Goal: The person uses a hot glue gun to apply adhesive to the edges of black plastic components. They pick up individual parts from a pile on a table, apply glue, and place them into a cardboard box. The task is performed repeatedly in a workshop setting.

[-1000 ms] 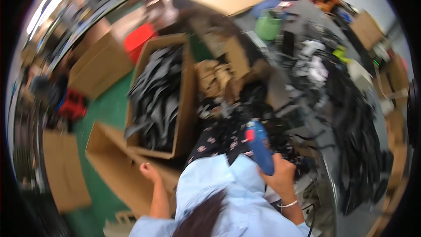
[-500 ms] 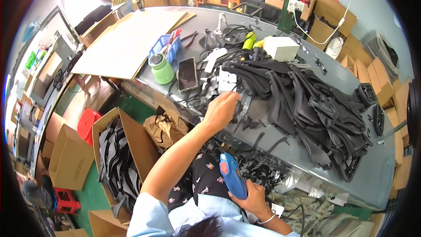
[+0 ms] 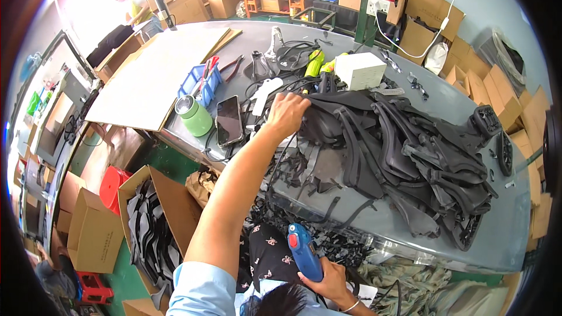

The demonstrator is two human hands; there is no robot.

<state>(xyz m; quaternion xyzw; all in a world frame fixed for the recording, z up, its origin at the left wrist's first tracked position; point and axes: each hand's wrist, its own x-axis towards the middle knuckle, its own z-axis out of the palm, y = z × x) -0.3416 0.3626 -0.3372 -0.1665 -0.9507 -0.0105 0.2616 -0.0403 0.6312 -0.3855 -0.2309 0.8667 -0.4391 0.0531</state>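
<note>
The grey surface (image 3: 500, 246) spans the middle and right of the view, its far left part covered by a large pale cardboard sheet (image 3: 152, 76). On its right half lies the heap of black pieces (image 3: 410, 146), long, curved and overlapping; the lower layers are buried, so single outlines are hard to follow. At lower left, an open carton (image 3: 175, 205) holds more black strips (image 3: 153, 228), its lower part cut off from sight by the person's sleeve. The left forearm (image 3: 234, 199) crosses in front of the surface's near edge and hides what lies behind it.

A white box (image 3: 360, 71) stands just beyond the heap, and a blue bin (image 3: 213, 86) with red-handled tools sits near the sheet. The blue tool (image 3: 305, 256), with a red button, is held over the lap; its working tip is not clear against the dark trousers. The right hand (image 3: 332, 284) is closed around its lower end. The left hand (image 3: 287, 114) has bent fingers against the heap's left end; the fingertips are turned away, so whether they pinch a piece cannot be told. A green jar (image 3: 196, 118) and a dark phone (image 3: 229, 120) are near it.

Half a second ago the left hand was short of the heap; now it touches it. The blue tool remains in the right hand.
</note>
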